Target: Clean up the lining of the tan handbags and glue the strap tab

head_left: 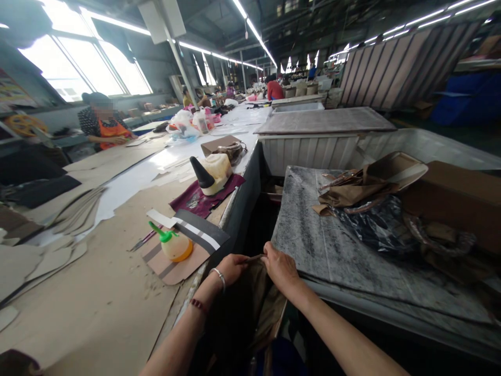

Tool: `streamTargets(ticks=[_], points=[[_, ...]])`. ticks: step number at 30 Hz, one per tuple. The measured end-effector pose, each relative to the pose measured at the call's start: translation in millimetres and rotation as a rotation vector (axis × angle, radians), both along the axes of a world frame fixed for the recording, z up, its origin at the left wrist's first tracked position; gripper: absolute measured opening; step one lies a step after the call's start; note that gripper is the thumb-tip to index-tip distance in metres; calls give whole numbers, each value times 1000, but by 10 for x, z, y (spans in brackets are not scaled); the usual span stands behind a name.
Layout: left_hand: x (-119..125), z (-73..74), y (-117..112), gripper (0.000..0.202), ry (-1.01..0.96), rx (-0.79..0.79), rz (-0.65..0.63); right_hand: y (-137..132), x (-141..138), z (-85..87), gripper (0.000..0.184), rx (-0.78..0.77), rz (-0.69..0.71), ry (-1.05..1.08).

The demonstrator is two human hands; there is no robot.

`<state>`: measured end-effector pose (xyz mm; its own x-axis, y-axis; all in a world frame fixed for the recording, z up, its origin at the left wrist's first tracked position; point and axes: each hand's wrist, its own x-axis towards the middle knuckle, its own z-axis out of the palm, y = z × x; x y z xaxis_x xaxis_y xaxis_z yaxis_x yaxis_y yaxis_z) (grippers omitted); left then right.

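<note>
Between the table and the bin, my left hand [232, 267] and my right hand [279, 265] pinch the upper edge of a brown fabric piece [264, 292]. The hands are a short way apart, with a strip of the edge stretched between them. Below, the brown piece hangs down towards my lap, its lower part dark and hard to make out. Left of my hands, on the table, stands a squeeze bottle [176, 246] with a green spout and orange liquid, on a pinkish-brown panel [164, 266].
A white container with a black cone [201, 172] stands on a maroon cloth [191, 201]. On the right, a grey board [313, 224] bears brown pieces [360, 188] and clear plastic. Flat beige sheets [117, 271] cover the table [180, 308]. A person in an orange apron [111, 130] sits across.
</note>
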<state>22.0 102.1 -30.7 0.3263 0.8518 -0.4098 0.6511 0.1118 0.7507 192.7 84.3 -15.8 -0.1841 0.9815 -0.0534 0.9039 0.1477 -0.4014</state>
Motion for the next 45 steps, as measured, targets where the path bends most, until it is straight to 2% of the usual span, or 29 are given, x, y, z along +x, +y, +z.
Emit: streamTargets(ticks=[6, 12, 15, 17, 20, 22, 26, 29, 30, 32, 35, 37, 39, 41, 43, 45], points=[[23, -9, -31, 34, -93, -33, 55, 30, 6, -52, 25, 6, 34, 9], [57, 51, -77, 37, -224, -167, 114, 61, 6, -71, 18, 5, 58, -9], [76, 120, -104, 37, -205, -191, 101, 63, 21, -50, 17, 12, 74, -10], [98, 191, -114, 35, -101, -134, 56, 53, 32, -30, 17, 23, 92, -6], [151, 289, -103, 30, 134, 58, -30, 27, 27, -11, 17, 44, 124, 7], [192, 309, -84, 30, 217, 165, -84, 5, 11, -13, 17, 56, 150, 19], [249, 232, -71, 29, 182, 223, -148, -81, 15, -33, 17, 66, 195, 34], [260, 175, -113, 29, 167, 214, -98, -203, 89, -43, 20, 134, 246, 39], [262, 169, -133, 30, 170, 210, -83, -248, 122, -51, 22, 178, 234, 42], [261, 176, -172, 30, 171, 212, -64, -328, 189, -93, 33, 240, 118, 58], [250, 203, -219, 29, 158, 224, -31, -391, 269, -241, 56, 130, -145, 176], [233, 212, -248, 29, 149, 230, -11, -396, 310, -373, 55, -20, -215, 354], [209, 214, -281, 29, 147, 234, -5, -382, 346, -477, 41, -133, -195, 516], [180, 226, -316, 29, 156, 240, -2, -354, 385, -503, 30, -175, -132, 591], [142, 270, -346, 29, 180, 247, 7, -310, 436, -427, 27, -178, -58, 611], [90, 355, -358, 29, 186, 262, 17, -241, 507, -266, 26, -194, 60, 633]])
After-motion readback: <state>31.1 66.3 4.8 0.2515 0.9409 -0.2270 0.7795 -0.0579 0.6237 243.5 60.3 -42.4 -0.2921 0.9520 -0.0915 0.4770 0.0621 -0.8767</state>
